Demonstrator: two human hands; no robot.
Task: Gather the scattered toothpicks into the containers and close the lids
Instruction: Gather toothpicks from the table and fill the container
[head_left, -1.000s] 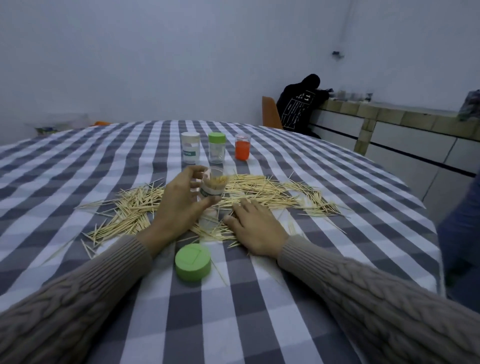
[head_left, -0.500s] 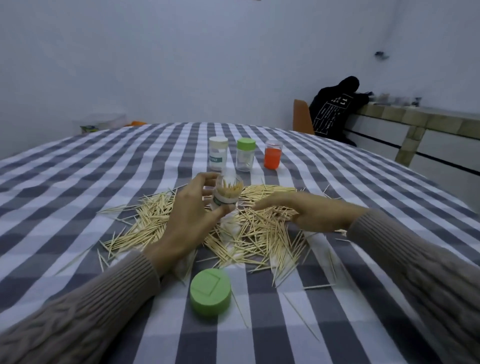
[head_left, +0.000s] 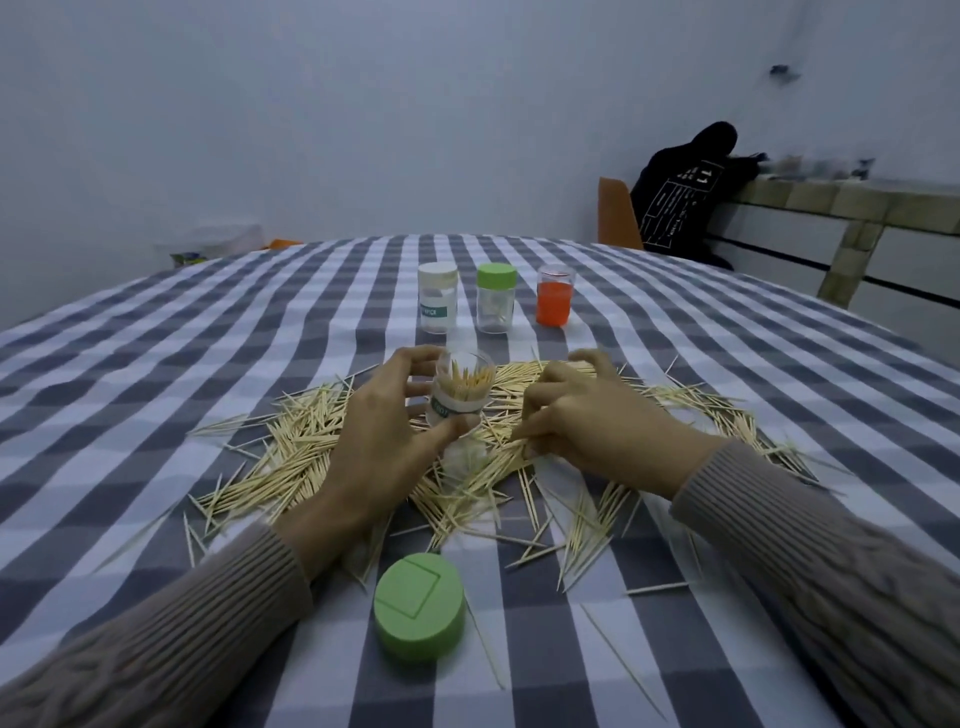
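Observation:
My left hand (head_left: 376, 431) grips an open clear toothpick jar (head_left: 460, 397), upright in the middle of the table and partly filled with toothpicks. Just right of the jar, my right hand (head_left: 587, 415) is curled and pinches a small bunch of toothpicks (head_left: 511, 441) against the pile. Scattered toothpicks (head_left: 301, 447) spread over the checked cloth around both hands. The jar's green lid (head_left: 420, 605) lies flat near me. Farther back stand a white-lidded jar (head_left: 438, 297), a green-lidded jar (head_left: 496, 297) and an orange jar (head_left: 555, 295).
The round table carries a grey and white checked cloth (head_left: 156, 364). An orange chair (head_left: 615, 215) with a dark jacket (head_left: 685, 202) stands behind on the right, beside a tiled counter (head_left: 852, 202). A clear box (head_left: 218, 241) sits at the far left edge.
My right hand has drawn back toward the jar and curled onto a bunch of toothpicks. My left hand keeps holding the jar. The view has shifted a little to the left.

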